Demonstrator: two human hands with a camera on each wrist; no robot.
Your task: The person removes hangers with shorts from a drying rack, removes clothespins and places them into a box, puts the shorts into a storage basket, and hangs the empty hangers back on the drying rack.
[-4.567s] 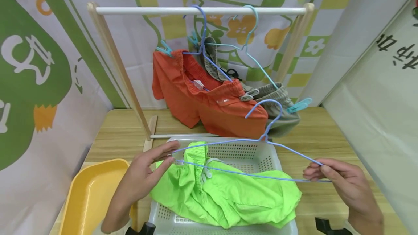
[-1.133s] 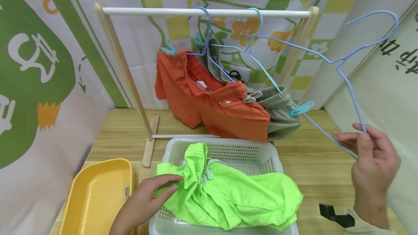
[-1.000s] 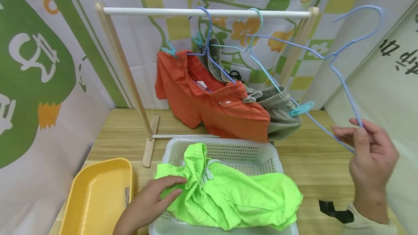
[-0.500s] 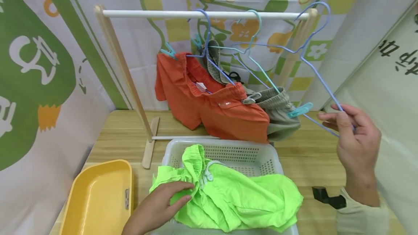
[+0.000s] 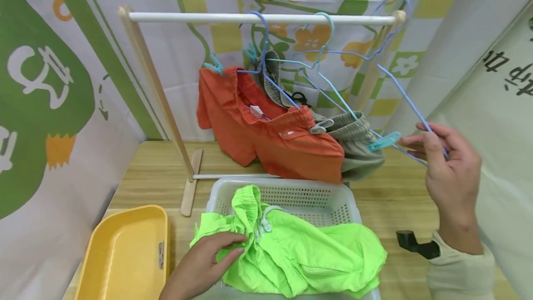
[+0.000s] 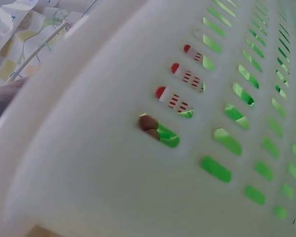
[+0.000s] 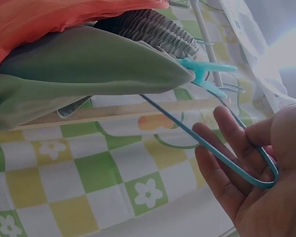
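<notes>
My right hand (image 5: 454,170) holds one end of an unladen blue wire hanger (image 5: 399,88), between thumb and fingers. Its hook overlaps the rack's right upper corner; whether they touch I cannot tell. In the right wrist view, the hanger's end (image 7: 237,170) lies across the palm, and its far part passes behind the grey-green shorts (image 7: 89,64). My left hand (image 5: 204,260) rests on neon green shorts (image 5: 316,253), its fingers relaxed at the gathered waistband. These shorts lie in a white perforated basket (image 5: 354,205). The left wrist view shows mostly the basket's wall (image 6: 103,98).
A rack with a white bar (image 5: 187,18) bears orange shorts (image 5: 275,138) on a blue hanger and the grey-green shorts on a teal hanger. Clothespins (image 5: 384,140) clip them. At left stands a yellow tray (image 5: 129,253). A printed cloth and side panels enclose the wooden table (image 5: 145,165).
Both hands held the blue hanger at first. The left hand let go and moved onto the green shorts. The right hand swung the hanger right and up, then back left toward the rack.
</notes>
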